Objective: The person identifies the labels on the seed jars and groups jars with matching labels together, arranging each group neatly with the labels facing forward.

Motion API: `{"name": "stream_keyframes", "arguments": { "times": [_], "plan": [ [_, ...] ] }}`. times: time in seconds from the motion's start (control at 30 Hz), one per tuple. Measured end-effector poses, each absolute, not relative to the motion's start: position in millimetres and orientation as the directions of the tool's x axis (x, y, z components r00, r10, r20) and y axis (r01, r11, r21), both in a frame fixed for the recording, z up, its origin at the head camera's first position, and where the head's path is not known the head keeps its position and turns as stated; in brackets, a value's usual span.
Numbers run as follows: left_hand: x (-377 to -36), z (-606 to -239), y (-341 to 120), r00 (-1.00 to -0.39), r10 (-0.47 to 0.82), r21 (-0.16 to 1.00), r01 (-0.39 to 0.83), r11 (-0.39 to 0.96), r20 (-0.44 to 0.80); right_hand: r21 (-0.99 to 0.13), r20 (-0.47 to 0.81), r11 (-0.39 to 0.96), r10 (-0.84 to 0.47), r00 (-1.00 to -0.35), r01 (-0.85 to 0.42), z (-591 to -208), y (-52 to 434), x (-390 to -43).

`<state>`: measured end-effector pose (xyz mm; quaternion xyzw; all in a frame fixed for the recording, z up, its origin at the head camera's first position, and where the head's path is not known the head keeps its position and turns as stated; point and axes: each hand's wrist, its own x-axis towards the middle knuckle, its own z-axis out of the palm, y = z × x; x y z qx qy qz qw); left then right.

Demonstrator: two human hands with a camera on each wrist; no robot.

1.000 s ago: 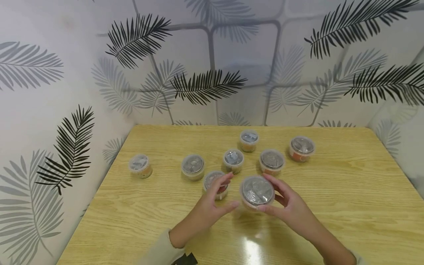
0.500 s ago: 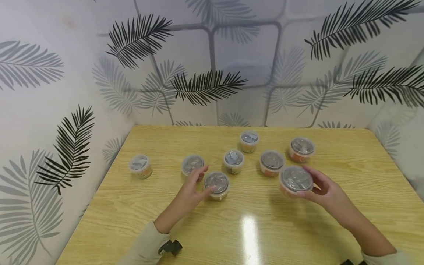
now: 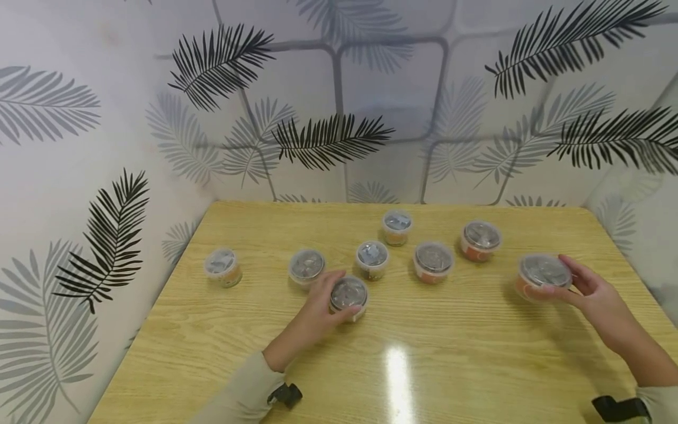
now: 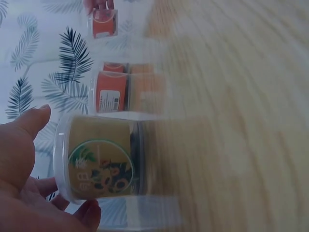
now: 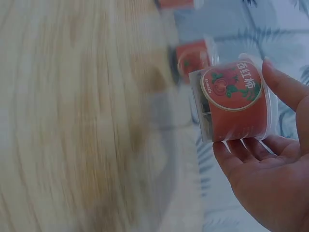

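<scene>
My left hand (image 3: 318, 306) curls round a round clear tub (image 3: 348, 294) with a grey top, which stands on the table. In the left wrist view this tub (image 4: 104, 159) has a tan label with a green ring and dark fruit; fingers lie along one side, the thumb near the lid's rim on the other. Over on the right, my right hand (image 3: 604, 300) holds a larger tub (image 3: 542, 274) above the table. Its label, seen by the right wrist camera, is red with a tomato picture (image 5: 231, 87). Part of each tub is hidden by fingers.
Close behind the left hand stands another tub (image 3: 307, 266); a small one (image 3: 223, 265) is farther left. Two small tubs (image 3: 372, 256) (image 3: 397, 225) stand mid-table, two red-labelled tubs (image 3: 433, 259) (image 3: 480, 238) right of them. A leaf-patterned wall covering (image 3: 392, 159) borders the wooden table (image 3: 450, 365).
The right hand has carried the red-labelled tub from mid-table far to the right. The left hand moved left, away from it, then closed round the tan-labelled tub, which shifted slightly right.
</scene>
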<state>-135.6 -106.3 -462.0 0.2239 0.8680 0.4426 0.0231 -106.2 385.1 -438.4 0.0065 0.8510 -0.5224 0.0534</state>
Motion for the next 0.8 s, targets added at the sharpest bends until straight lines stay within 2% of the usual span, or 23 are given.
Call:
{"name": "stream_keyframes", "arguments": {
  "times": [0.37, 0.57, 0.8],
  "plan": [
    [-136.1, -463.2, -94.8, -0.888, 0.439, 0.770, 0.376, 0.516, 0.140, -0.863, -0.042, 0.498, 0.092, -0.995, 0.082, -464.0, 434.3, -119.1],
    [-137.4, -463.4, -95.1, -0.871, 0.473, 0.780, 0.387, 0.492, 0.133, -0.886, 0.022, 0.464, 0.068, -0.997, 0.012, -477.0, 457.0, -130.6],
    [-137.5, -466.7, -96.2, -0.863, 0.482, 0.785, 0.399, 0.473, 0.148, -0.996, 0.030, 0.082, -0.136, -0.990, -0.042, -487.9, 480.4, -138.3]
  ]
}}
